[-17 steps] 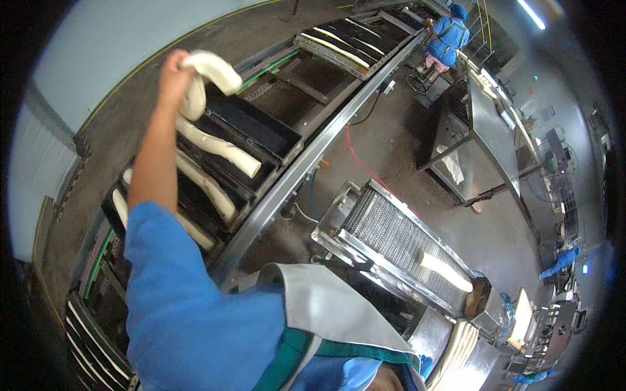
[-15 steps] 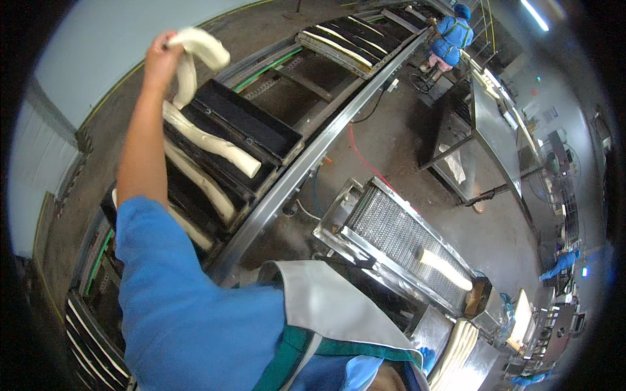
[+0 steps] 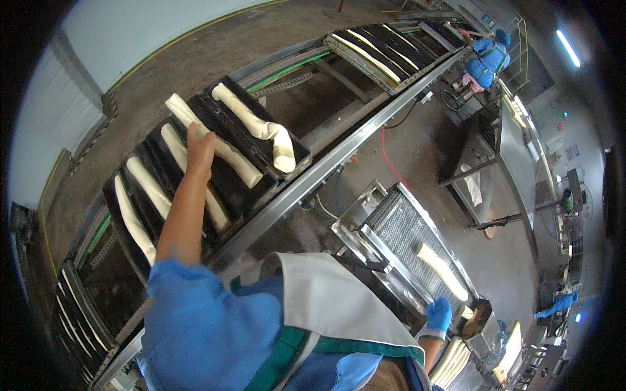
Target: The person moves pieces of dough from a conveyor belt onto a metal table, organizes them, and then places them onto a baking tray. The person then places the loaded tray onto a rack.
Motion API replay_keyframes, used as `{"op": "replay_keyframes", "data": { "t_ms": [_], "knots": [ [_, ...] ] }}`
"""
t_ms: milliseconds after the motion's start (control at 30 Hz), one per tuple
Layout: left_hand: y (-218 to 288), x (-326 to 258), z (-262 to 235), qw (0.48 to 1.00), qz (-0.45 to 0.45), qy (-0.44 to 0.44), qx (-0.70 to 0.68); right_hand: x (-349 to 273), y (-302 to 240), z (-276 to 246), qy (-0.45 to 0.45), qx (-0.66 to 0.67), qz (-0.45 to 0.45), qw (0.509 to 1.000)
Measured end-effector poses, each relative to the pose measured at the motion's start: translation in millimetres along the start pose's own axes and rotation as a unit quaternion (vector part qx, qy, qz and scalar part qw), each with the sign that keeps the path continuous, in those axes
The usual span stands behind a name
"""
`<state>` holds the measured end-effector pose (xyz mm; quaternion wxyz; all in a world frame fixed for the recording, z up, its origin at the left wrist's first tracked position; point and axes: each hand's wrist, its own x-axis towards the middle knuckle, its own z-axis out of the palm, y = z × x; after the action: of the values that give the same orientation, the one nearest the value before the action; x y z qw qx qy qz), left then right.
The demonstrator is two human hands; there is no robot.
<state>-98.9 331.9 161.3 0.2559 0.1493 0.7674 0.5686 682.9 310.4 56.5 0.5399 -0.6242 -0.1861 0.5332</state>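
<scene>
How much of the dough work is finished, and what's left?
Done: several long white dough sticks lie in the black metal trays on the conveyor. In hand: the bare left hand rests open over one stick; the blue-gloved right hand reaches towards another dough stick on the mesh belt. Left: that stick, plus more stacked lower right.

Your left hand (image 3: 199, 151) is covering part of a dough strip (image 3: 215, 144); your apron (image 3: 326, 313) is hiding your right forearm.
</scene>
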Motion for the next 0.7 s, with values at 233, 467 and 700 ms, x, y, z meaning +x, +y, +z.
{"op": "replay_keyframes", "data": {
  "t_ms": [233,467,700],
  "knots": [
    [-69,66,-13,0.977,-0.099,0.184,0.038,21,-23,170,-0.093,-0.27,-0.096,0.954],
    [-97,37,-69,0.981,-0.055,0.034,0.183,69,8,208,-0.168,-0.65,-0.432,0.602],
    [-43,-50,-41,0.967,0.161,0.02,0.197,47,7,272,-0.069,-0.782,-0.371,0.496]
  ]
}}
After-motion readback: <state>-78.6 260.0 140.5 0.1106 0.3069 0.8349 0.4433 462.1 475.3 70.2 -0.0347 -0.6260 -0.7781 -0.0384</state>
